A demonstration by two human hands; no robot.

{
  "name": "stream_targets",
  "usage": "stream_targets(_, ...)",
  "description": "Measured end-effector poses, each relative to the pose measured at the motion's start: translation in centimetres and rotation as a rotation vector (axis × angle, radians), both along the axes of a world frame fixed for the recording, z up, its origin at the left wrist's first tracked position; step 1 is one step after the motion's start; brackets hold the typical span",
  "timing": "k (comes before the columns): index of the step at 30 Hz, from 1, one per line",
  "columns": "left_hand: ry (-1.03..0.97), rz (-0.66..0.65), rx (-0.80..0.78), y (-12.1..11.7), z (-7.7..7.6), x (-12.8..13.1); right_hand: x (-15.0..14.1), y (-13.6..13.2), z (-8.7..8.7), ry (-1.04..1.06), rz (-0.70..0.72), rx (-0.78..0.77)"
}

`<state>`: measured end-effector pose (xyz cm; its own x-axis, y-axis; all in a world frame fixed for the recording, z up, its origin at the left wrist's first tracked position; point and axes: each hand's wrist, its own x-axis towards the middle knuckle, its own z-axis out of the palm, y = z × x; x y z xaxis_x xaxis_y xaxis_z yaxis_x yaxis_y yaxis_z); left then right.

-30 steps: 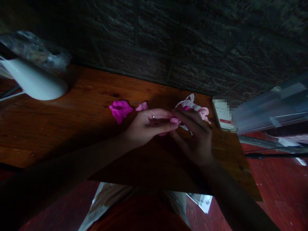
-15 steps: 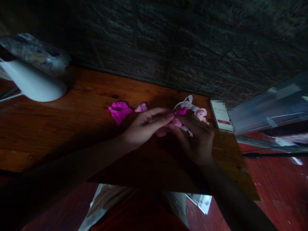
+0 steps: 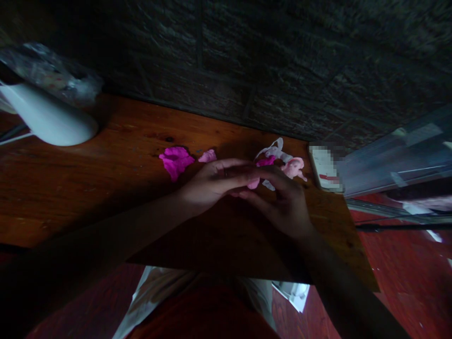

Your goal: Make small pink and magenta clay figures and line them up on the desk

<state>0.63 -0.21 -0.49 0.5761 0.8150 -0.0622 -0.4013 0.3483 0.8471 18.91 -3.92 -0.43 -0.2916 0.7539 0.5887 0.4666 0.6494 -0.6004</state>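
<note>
Over the table, a soft lump of pink clay (image 3: 253, 183) is pinched between my two hands, mostly covered by fingers. My left hand (image 3: 206, 186) is closed on it from the left, thumb on the near side. From the right, my right hand (image 3: 287, 202) curls its thumb and fingers round the lump. Left of the hands lie a flattened magenta clay piece (image 3: 175, 162) and a smaller pink piece (image 3: 207, 156). Just behind the right hand are a white clay strip (image 3: 277, 151), a small magenta bit (image 3: 265, 161) and a pale pink piece (image 3: 294, 166).
The wooden table (image 3: 116, 165) meets a dark stone-textured wall (image 3: 226, 89). A phone (image 3: 326, 172) lies near its right edge, beside a clear panel (image 3: 391, 155). At left stand a white rounded object (image 3: 52, 115) and crumpled plastic (image 3: 77, 84). Papers (image 3: 294, 294) show below the front edge.
My right hand's fingers have shifted and curled over the pink clay, hiding more of it. My left hand stays nearly in place. The other pieces lie as before.
</note>
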Motion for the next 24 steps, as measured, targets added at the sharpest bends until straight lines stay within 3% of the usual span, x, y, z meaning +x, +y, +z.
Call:
stream_targets(6,-0.003,-0.024,0.011,-0.1,0.1,0.0,0.2,-0.2,0.6,-0.056,0.032,0.073)
stream_targets(11,0.135,0.018,0.120,-0.4,0.8,0.1,0.0,-0.5,1.0,-0.061,0.015,0.112)
stream_targets(14,0.214,0.083,0.172,-0.1,1.1,0.0,0.3,-0.7,1.0,0.049,-0.056,0.004)
stream_targets(19,0.247,0.407,0.171,0.9,0.8,-0.2,1.0,-0.4,0.5,0.200,-0.114,-0.195)
stream_targets(24,0.248,0.429,0.229,1.2,0.5,-0.1,0.7,-0.1,0.2,0.261,-0.093,-0.305)
